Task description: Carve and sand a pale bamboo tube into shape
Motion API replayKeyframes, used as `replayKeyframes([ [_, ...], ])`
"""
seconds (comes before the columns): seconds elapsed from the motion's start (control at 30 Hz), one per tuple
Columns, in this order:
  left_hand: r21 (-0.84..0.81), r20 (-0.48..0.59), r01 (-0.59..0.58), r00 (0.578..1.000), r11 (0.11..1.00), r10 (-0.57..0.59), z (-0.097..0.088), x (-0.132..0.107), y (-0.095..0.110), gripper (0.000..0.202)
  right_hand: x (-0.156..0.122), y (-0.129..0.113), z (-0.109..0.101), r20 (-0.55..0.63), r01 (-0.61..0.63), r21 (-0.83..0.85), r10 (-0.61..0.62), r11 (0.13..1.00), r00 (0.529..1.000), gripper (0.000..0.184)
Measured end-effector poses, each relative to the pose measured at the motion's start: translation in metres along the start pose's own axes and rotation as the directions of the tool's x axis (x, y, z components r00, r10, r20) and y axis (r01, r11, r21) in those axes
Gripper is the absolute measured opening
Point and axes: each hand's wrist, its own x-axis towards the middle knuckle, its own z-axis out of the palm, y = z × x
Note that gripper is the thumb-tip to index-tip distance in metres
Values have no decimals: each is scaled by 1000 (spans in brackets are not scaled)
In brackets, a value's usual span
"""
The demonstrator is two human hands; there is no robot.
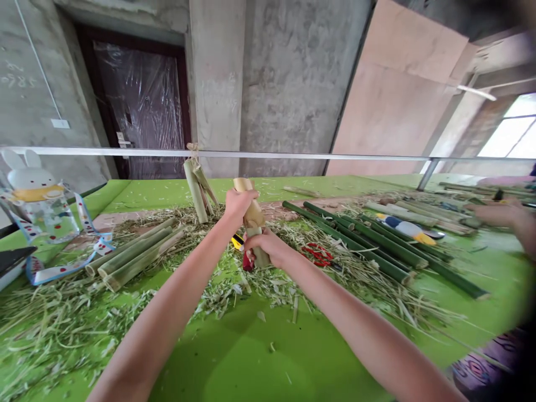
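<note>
My left hand [239, 204] is wrapped round the upper part of a pale, thick bamboo piece [254, 215], held tilted above the table. Lower down, my right hand [266, 245] grips its greenish lower end; whether this is one length or two pieces together I cannot tell. Just behind my hands lies a yellow and black tool [237, 241], partly hidden. A dark red object [248, 261] shows beside my right fingers, its kind unclear. Bamboo shavings [226, 293] lie all around below. Red-handled scissors [319, 254] rest to the right of my right hand.
Peeled bamboo lengths [136, 254] lie at left, near a rabbit-topped bottle [36, 195] with a strap. Dark green bamboo lengths [368, 245] lie at right. Bamboo pieces [196, 190] hang from a metal rail [272, 155]. Another person's hand [498, 215] reaches in at far right.
</note>
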Motion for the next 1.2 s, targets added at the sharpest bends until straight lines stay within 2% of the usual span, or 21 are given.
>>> replayKeyframes([
  [0.1, 137, -49, -80, 995, 987, 87, 3, 0, -8, 28, 4, 3, -6, -201, 107, -308, -175, 945, 964, 15],
  [0.2, 82, -125, -174, 975, 981, 184, 11, -3, -13, 35, 2, 0, -10, -319, 130, -637, -414, 760, 853, 11],
  [0.27, 38, -127, -206, 970, 978, 209, 15, -6, -13, 30, 0, -3, -11, -352, 94, -732, -493, 674, 795, 12],
  [0.3, 25, -110, -207, 972, 978, 208, 16, -8, -11, 26, 0, -4, -11, -345, 96, -736, -494, 670, 798, 12],
  [0.43, 7, -26, -204, 979, 979, 204, 12, -12, -3, 20, 1, -2, -8, -247, 155, -549, -336, 821, 909, 13],
  [0.6, -13, 46, -175, 983, 984, 176, 5, -11, 0, 16, -1, -2, 1, -249, 112, -287, -187, 951, 950, 19],
  [0.67, -34, 99, -127, 987, 991, 130, 2, -10, 1, 15, -5, -6, 4, -174, 67, -140, -91, 988, 981, 21],
  [0.73, -79, 198, -84, 975, 993, 99, -1, -10, 5, 14, -11, -8, 5, -20, 7, 7, -7, 1000, 1000, 20],
  [0.8, -120, 314, -75, 943, 990, 110, -5, -12, 11, 14, -17, -10, 5, 158, -43, 112, 25, 993, 987, 20],
  [0.87, -135, 428, -71, 895, 988, 123, -9, -17, 18, 16, -22, -11, 5, 318, -45, 169, -11, 985, 948, 19],
  [0.93, -138, 519, -44, 847, 989, 111, -12, -20, 26, 20, -25, -12, 4, 433, -25, 172, -53, 985, 900, 17],
  [0.97, -148, 541, -35, 834, 988, 111, -13, -22, 29, 22, -26, -13, 4, 451, -8, 148, -60, 989, 891, 17],
  [1.0, -158, 531, -42, 839, 987, 121, -13, -22, 31, 23, -26, -14, 4, 418, 29, 103, -69, 994, 906, 17],
  [1.03, -163, 487, -71, 862, 984, 143, -13, -21, 32, 23, -25, -15, 4, 330, 86, 22, -88, 996, 940, 18],
  [1.07, -161, 406, -116, 898, 980, 172, -11, -20, 32, 22, -24, -16, 3, 193, 157, -99, -136, 983, 972, 18],
  [1.1, -152, 295, -163, 934, 975, 202, -9, -18, 31, 21, -22, -16, 2, 33, 223, -253, -222, 941, 975, 19],
  [1.13, -134, 173, -198, 960, 971, 220, -6, -17, 29, 20, -19, -15, 1, -112, 255, -424, -330, 869, 937, 19],
  [1.2, -100, -33, -212, 977, 972, 209, 2, -14, 24, 21, -14, -12, -3, -277, 189, -709, -516, 679, 811, 17],
])
